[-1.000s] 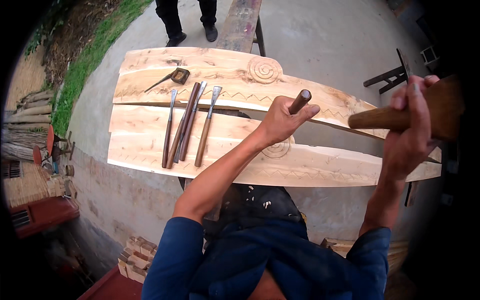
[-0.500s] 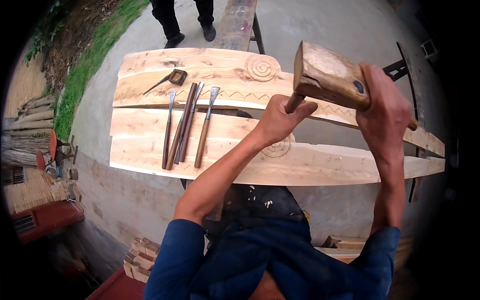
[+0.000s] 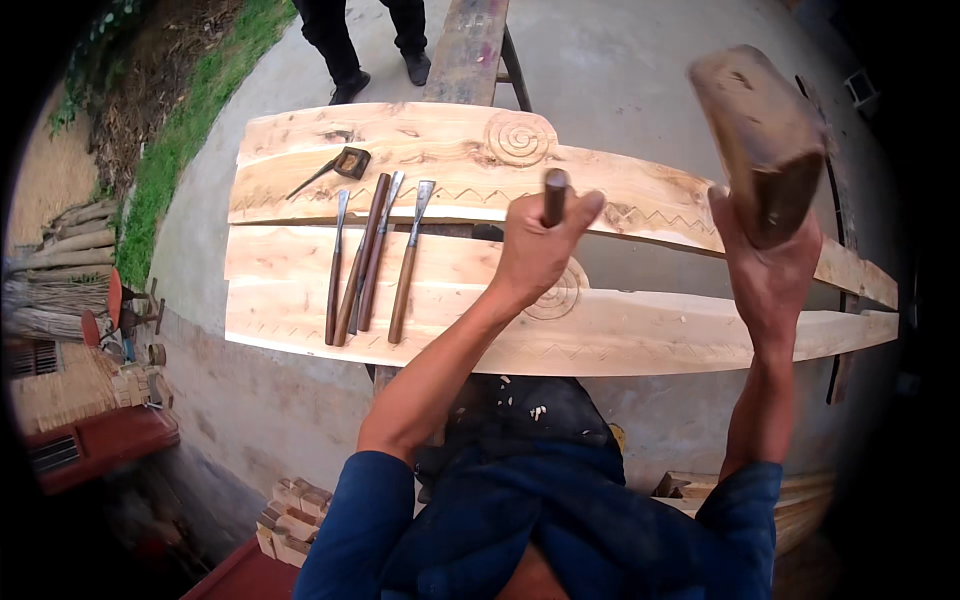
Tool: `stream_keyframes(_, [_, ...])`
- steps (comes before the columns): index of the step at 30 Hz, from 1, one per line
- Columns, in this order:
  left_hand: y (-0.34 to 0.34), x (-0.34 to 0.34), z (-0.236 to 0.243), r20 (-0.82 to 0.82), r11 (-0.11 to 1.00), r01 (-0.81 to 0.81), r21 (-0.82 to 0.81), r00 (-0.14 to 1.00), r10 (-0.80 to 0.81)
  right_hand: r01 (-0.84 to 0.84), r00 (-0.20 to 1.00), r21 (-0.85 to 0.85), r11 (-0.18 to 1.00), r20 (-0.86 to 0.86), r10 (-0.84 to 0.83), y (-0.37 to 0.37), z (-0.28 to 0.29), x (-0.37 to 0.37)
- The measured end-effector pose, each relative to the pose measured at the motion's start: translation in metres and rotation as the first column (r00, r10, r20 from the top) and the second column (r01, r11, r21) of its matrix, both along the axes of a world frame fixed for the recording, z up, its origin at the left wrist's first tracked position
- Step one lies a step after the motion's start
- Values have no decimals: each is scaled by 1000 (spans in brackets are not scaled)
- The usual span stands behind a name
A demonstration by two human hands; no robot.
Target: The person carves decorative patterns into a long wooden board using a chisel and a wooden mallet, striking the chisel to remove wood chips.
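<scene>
Mallet is in the right hand. The right hand is clamped on the mallet; the grip itself is mostly hidden behind the wooden head. The mallet is raised at the right side of the work, apart from the left hand.

The left hand is clamped on a hand tool with a round wooden handle. The top of the handle projects above the fist. The lower end is hidden by the hand; whether it touches the wood cannot be told.

Two long pale boards lie side by side with a gap between them. The far board carries a carved spiral and a zigzag line. The near board carries a matching spiral, partly covered by the left hand and wrist. Both boards narrow toward the right.

Four chisels lie to the left of the left forearm, set across the gap with their lower ends on the near board. Three show metal blades at the far end. A small dark square box with a thin stick rests on the far board, just beyond the chisels.

A narrow table extends away from the far board. Dark trousers of another person show beside it. Wood chips lie on dark cloth below the near board.
</scene>
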State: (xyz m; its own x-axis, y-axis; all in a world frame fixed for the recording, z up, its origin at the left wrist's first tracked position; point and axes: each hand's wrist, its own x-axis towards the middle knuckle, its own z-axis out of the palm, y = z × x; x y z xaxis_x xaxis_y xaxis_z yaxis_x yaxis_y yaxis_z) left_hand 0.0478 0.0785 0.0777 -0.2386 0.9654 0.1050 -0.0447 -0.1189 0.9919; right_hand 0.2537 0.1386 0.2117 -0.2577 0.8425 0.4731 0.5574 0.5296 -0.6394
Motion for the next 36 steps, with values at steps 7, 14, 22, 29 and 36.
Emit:
stream_keyframes(7, [-3,-32,16,543,975,-203,95,831,120,-259,869,-690,676,-472,-149,-49,-129,51])
stream_keyframes(14, [10,-23,12,472,990,52,130,875,-108,-119,939,-787,606,-288,-189,-64,-181,53])
stream_keyframes(22, [16,-18,5,471,993,92,69,875,-114,-103,956,-780,617,-249,-155,-61,-179,51])
stream_keyframes(29, [17,-15,4,443,993,112,37,889,-117,-89,968,-782,617,-214,-132,-59,-178,51])
stream_keyframes(36, [18,-13,6,423,991,127,30,897,-128,-78,966,-803,591,-208,-155,-58,-175,49])
